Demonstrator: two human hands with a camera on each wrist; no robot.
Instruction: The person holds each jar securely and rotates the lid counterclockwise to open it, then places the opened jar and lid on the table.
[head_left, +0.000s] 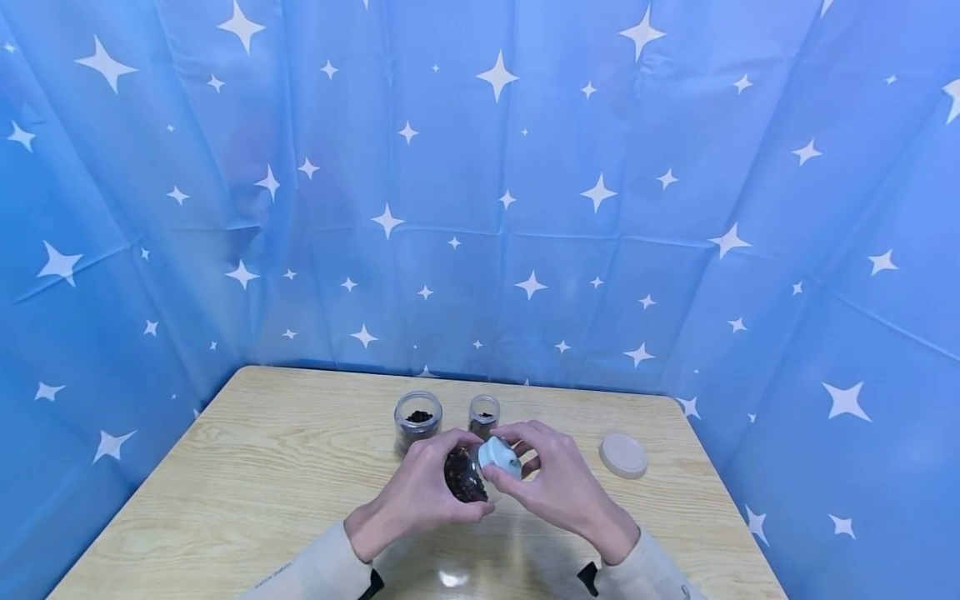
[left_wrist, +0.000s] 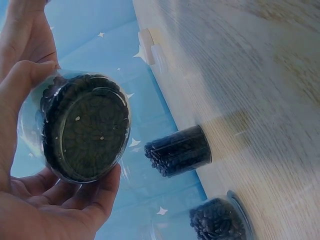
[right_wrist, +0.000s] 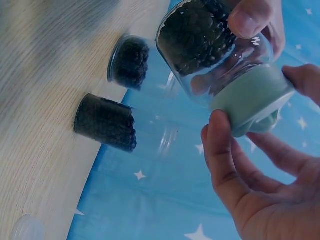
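Left hand (head_left: 416, 500) grips a clear glass jar of dark coffee beans (head_left: 465, 475) tilted above the pale wooden desk (head_left: 247, 467), steadying it; right hand (head_left: 558, 487) fingers curl round its pale blue lid (head_left: 500, 457). Two open bean jars (head_left: 417, 419) stand just behind

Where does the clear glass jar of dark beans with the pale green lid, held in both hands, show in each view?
Head: clear glass jar of dark beans, low centre, between left hand and right hand.
Left wrist: its base faces the camera at left; lid hidden.
Right wrist: upper right, pale green lid pinched.
Shared landmark: two open bean jars standing on the table.
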